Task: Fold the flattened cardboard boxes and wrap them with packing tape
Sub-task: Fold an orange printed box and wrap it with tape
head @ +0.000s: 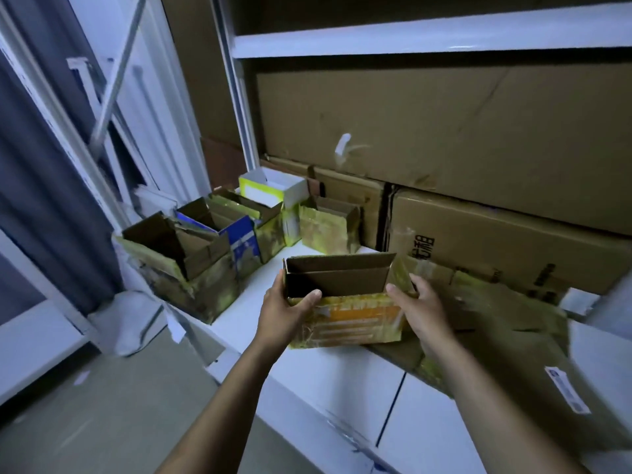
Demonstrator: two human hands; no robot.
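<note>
A small cardboard box (345,313), open at the top with upright flaps and shiny yellowish tape and an orange label on its front, stands above the white counter (239,319). My left hand (287,313) grips its left end, thumb hooked over the front rim. My right hand (424,309) grips its right end, thumb at the rim. Under and right of it lies a pile of flattened cardboard (506,343) with a white shipping label.
Several folded, taped boxes (191,265) stand in a row along the counter's left and back. Large cardboard cartons (478,220) are stacked against the back under a white shelf (410,35). The floor (85,405) lies to the left below the counter edge.
</note>
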